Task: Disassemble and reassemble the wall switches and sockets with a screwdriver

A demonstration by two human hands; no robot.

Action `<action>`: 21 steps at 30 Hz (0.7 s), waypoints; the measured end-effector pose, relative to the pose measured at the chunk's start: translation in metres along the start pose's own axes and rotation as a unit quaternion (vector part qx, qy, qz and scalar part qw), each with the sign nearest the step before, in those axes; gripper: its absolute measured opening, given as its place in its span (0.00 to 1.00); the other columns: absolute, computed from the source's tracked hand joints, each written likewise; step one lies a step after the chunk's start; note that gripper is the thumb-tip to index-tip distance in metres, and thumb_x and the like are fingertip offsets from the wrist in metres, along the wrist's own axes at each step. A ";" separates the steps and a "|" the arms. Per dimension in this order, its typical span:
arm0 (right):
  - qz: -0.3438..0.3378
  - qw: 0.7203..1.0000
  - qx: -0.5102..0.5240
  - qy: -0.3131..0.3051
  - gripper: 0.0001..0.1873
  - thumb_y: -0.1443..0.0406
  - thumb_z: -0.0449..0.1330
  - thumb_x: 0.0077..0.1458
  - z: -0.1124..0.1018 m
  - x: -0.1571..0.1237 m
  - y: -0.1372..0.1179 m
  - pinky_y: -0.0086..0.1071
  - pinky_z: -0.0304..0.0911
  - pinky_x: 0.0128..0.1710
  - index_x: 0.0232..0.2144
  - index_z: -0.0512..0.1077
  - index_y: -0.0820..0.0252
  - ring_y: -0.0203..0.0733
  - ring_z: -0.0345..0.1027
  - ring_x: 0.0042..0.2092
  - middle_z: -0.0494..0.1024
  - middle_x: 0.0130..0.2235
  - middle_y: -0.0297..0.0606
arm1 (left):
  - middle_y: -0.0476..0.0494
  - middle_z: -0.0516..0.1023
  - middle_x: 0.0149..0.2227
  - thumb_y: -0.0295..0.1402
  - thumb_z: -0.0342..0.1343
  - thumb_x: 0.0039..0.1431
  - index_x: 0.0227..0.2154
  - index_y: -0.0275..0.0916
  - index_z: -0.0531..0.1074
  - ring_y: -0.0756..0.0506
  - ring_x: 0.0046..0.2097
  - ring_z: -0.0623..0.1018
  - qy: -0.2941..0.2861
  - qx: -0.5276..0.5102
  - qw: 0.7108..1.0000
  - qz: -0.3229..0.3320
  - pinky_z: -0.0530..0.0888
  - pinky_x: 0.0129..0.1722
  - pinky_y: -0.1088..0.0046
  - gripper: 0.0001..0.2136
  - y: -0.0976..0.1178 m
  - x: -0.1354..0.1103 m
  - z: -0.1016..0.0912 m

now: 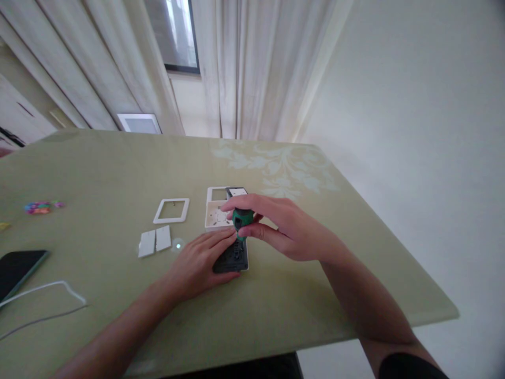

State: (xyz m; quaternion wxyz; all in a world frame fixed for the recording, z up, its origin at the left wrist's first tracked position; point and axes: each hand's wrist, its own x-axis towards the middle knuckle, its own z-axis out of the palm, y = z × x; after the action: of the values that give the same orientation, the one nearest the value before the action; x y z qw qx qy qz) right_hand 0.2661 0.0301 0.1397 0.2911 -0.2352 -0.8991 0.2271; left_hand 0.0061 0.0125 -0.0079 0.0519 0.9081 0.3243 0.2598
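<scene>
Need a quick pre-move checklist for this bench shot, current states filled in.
1. Right hand has a grip on the green-handled tool: ok, fingers around the handle.
2. Left hand steadies the dark panel: ok, fingers and thumb against it.
3. Tool tip seated: cannot tell, contact point unclear.
4. Two white plates and the loose white frame apart from both hands: ok, lying to the left.
5. White cable away from the hands: ok, far left.

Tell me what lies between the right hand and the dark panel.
A green-handled tool: the head view shows the right hand holding it over the dark panel.
</scene>
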 end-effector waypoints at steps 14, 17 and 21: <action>0.005 0.990 0.001 0.141 0.31 0.62 0.62 0.75 0.036 -0.004 0.007 0.38 0.75 0.61 0.75 0.61 0.45 0.43 0.77 0.62 0.80 0.65 0.40 | 0.32 0.81 0.65 0.46 0.74 0.60 0.65 0.41 0.75 0.29 0.63 0.84 0.013 -0.008 1.000 -0.015 0.81 0.64 0.47 0.33 -0.003 0.006 0.009; -0.005 0.972 -0.051 0.231 0.26 0.61 0.65 0.73 0.046 -0.013 0.009 0.32 0.78 0.50 0.70 0.69 0.46 0.40 0.81 0.50 0.84 0.55 0.38 | 0.31 0.81 0.65 0.46 0.74 0.60 0.65 0.40 0.75 0.29 0.63 0.83 0.017 -0.006 1.000 -0.017 0.82 0.63 0.46 0.33 -0.003 0.005 0.010; 0.014 0.899 -0.125 0.419 0.08 0.61 0.70 0.68 0.068 -0.022 0.018 0.31 0.73 0.37 0.46 0.78 0.54 0.38 0.73 0.36 0.79 0.37 0.35 | 0.31 0.80 0.66 0.46 0.74 0.61 0.65 0.41 0.75 0.29 0.64 0.83 0.021 -0.014 1.000 -0.016 0.82 0.63 0.47 0.32 -0.005 0.003 0.013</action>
State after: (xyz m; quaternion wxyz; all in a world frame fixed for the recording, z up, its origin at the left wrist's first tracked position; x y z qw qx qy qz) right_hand 0.2444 0.0135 0.0716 0.6060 -0.3557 -0.7114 -0.0029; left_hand 0.0117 0.0196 -0.0187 0.0622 0.8964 0.3359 0.2823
